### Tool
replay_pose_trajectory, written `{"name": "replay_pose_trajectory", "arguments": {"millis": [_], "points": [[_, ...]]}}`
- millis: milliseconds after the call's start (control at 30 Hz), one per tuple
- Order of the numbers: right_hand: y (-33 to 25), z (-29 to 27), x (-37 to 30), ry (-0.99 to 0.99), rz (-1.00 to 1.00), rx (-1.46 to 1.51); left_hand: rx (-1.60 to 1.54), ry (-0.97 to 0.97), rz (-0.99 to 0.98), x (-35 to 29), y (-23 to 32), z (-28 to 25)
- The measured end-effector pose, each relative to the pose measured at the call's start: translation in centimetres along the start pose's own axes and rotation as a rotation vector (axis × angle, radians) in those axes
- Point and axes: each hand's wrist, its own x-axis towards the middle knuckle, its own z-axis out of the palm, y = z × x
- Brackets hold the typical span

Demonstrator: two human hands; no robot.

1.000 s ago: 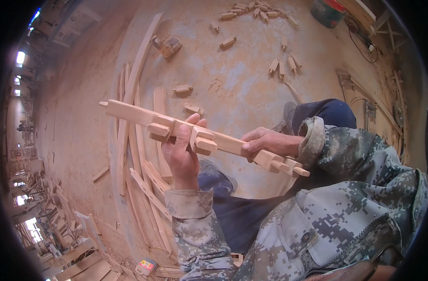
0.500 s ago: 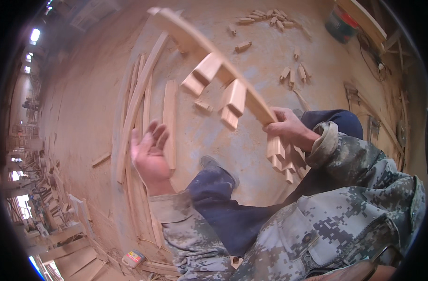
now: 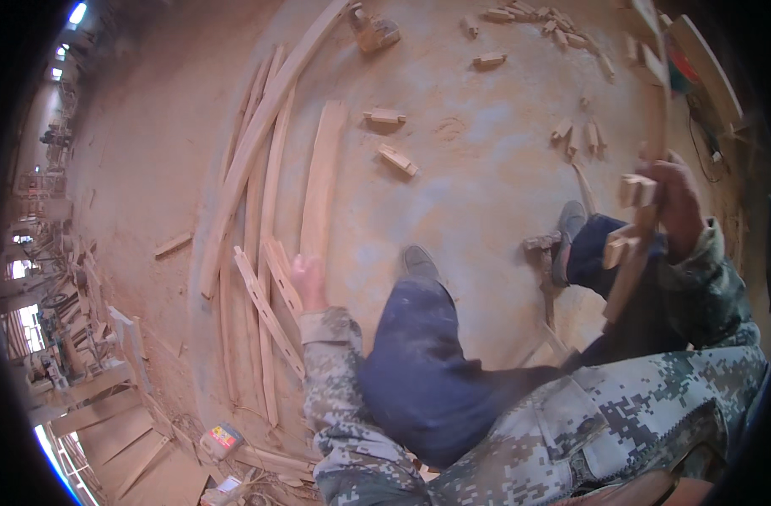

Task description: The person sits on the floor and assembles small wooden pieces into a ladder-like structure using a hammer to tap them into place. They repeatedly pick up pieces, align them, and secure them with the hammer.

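Note:
My right hand [image 3: 679,202], at the right, is closed around a long wooden rail [image 3: 652,118]. Short wooden blocks [image 3: 636,191] stick out from the rail's side, and it stands steeply upright in the view. On the left, my left hand [image 3: 309,282] is low beside two narrow slotted wooden slats [image 3: 270,312], which lie over longer strips. Its fingers are blurred and partly hidden, so whether they grip a slat does not show. A hammer [image 3: 547,274] is near my right shoe [image 3: 571,223].
Long planks [image 3: 259,160] and a wide board [image 3: 322,177] lie on the dusty floor at left. Loose tenoned blocks [image 3: 398,159] are scattered ahead, with a pile [image 3: 562,27] farther off. A bucket [image 3: 682,72] stands far right, and a small box [image 3: 221,440] lies lower left.
My right hand has carried the rail to the right and turned it upright. My left hand, open before, has lowered beside the slotted slats. The view has shifted, bringing the hammer into sight.

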Motion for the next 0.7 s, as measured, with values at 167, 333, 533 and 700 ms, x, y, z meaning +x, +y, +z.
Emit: {"name": "replay_pose_trajectory", "arguments": {"millis": [167,333,533,700], "points": [[-0.2,-6.5,-1.4,0.280,0.094,0.060,0.697,0.089,0.034,1.3,-2.4,2.7],[-2.2,-8.5,-5.3,0.206,0.222,0.170,1.050,0.088,0.114,3.1,-4.6,-0.9],[-0.6,-10.3,-7.0,0.400,0.325,0.199,1.193,-0.038,0.103,3.1,-1.9,-1.4],[-2.1,-7.7,-7.3,0.406,0.279,0.275,1.302,0.156,0.254,-5.0,2.1,3.9]]}}
